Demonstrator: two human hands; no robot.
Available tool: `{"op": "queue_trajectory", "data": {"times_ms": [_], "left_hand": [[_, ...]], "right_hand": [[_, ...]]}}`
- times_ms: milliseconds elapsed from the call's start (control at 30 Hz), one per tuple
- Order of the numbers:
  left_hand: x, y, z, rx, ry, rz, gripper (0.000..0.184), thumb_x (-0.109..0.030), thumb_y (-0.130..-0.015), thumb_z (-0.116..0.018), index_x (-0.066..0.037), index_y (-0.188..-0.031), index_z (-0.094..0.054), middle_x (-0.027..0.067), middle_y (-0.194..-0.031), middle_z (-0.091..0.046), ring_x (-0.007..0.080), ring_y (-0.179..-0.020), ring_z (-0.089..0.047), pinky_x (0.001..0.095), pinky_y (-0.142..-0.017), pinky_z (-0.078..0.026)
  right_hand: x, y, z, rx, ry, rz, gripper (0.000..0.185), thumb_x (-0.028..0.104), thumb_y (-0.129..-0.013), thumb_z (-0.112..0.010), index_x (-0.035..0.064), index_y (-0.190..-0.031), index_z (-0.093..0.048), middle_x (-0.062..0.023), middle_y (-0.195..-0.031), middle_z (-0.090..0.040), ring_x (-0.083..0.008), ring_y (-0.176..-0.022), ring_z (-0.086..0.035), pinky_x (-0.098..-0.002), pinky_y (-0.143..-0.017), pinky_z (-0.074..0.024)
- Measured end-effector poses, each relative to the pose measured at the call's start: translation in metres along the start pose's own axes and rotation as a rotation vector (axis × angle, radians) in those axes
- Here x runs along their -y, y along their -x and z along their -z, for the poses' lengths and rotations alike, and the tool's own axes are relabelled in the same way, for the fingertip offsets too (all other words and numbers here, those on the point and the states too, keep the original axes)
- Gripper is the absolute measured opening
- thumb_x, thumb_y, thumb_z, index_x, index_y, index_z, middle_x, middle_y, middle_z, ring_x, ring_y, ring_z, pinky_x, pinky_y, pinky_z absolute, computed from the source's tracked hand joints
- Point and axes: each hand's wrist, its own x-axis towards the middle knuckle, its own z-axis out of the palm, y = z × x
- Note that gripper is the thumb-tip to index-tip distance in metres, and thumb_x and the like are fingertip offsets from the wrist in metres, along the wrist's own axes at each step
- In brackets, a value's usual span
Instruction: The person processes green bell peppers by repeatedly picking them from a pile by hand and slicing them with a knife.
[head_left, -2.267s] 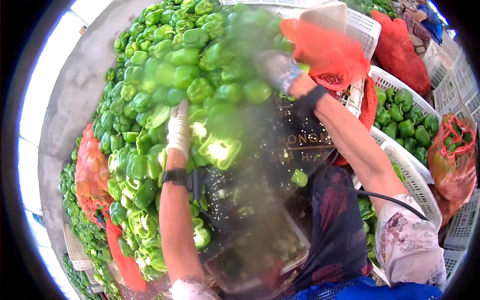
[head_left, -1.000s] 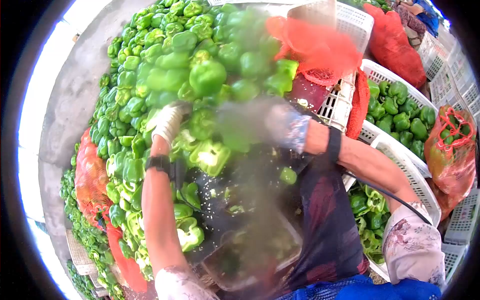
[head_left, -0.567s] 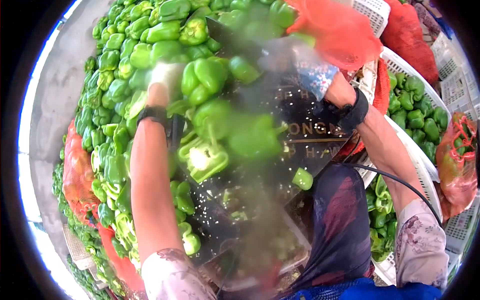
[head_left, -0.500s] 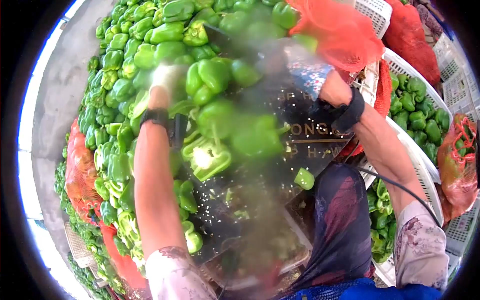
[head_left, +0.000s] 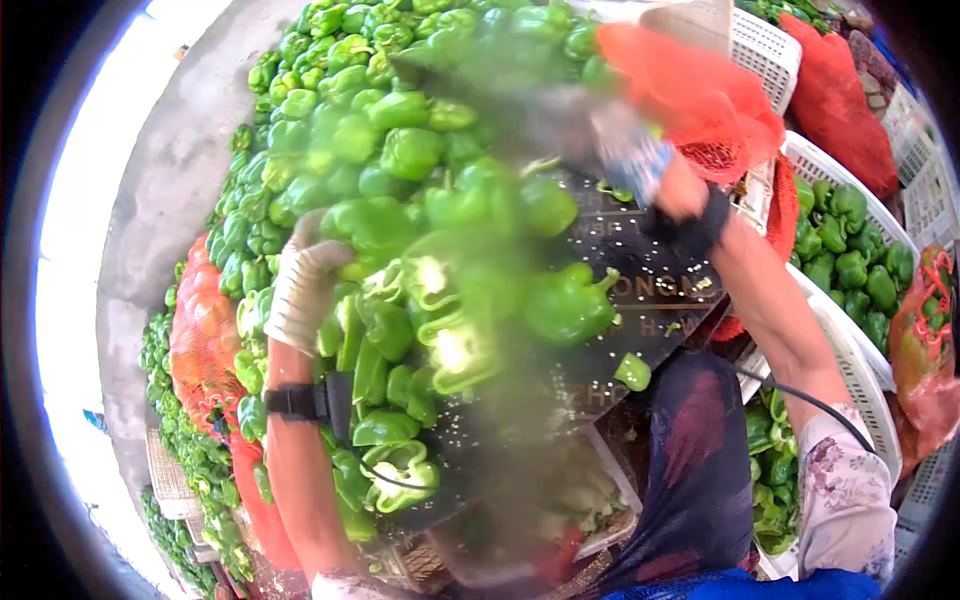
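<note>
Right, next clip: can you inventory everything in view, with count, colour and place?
Whole peppers: many, green, heaped left and top, more in baskets right
Cut peppers: several, green, pale inside, centre
Pepper piece: one, green, by the knee
Lettered board: one, black, centre
Blade-like shape: one, dark, blurred, top centre
Mesh bags: several, red, left, top and right
Crates and baskets: several, white, right
Tray: one, pale, bottom centre
Cable: black, right
Wristbands: two, black
Sleeves: two, floral
Leg: one, dark-clothed
Left hand: white-gloved, at the heap
Right hand: blurred, top centre
</note>
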Motion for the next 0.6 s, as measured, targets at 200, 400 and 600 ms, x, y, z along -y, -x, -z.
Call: {"op": "queue_trajectory", "data": {"times_ms": [200, 400, 600], "left_hand": [[-0.02, -0.002, 0.001, 0.13, -0.106, 0.101, 0.053, -0.016, -0.079, -0.066, -0.005, -0.13, -0.058, 0.0047, -0.116, -0.064, 0.0157, -0.105, -0.061, 0.0303, -0.087, -0.052], [0.068, -0.17, 0.136, -0.18, -0.534, -0.092, 0.051, -0.034, -0.091, -0.064, -0.008, -0.134, -0.055, 0.0122, -0.134, -0.056, 0.027, -0.116, -0.057, 0.0453, -0.098, -0.049], [0.054, -0.256, 0.129, -0.153, -1.177, -0.568, 0.06, -0.031, -0.09, -0.067, -0.009, -0.142, -0.046, 0.012, -0.148, -0.044, 0.0307, -0.131, -0.047, 0.0471, -0.107, -0.042]], "right_hand": [[-0.081, -0.113, -0.104, 0.038, 0.142, -0.095, 0.027, 0.018, -0.092, -0.051, 0.0071, -0.113, -0.063, -0.0166, -0.095, -0.07, -0.0334, -0.085, -0.069, -0.0446, -0.074, -0.055], [-0.054, -0.066, -0.031, 0.18, -0.3, -0.012, 0.02, 0.021, -0.088, -0.059, 0.0093, -0.1, -0.07, -0.0099, -0.081, -0.068, -0.0238, -0.067, -0.064, -0.0347, -0.063, -0.0524], [-0.023, -0.039, -0.002, 0.16, -0.644, -0.23, 0.05, 0.025, -0.089, -0.067, 0.0162, -0.137, -0.055, -0.0148, -0.124, -0.059, -0.0234, -0.11, -0.058, -0.0313, -0.091, -0.0493]]}}
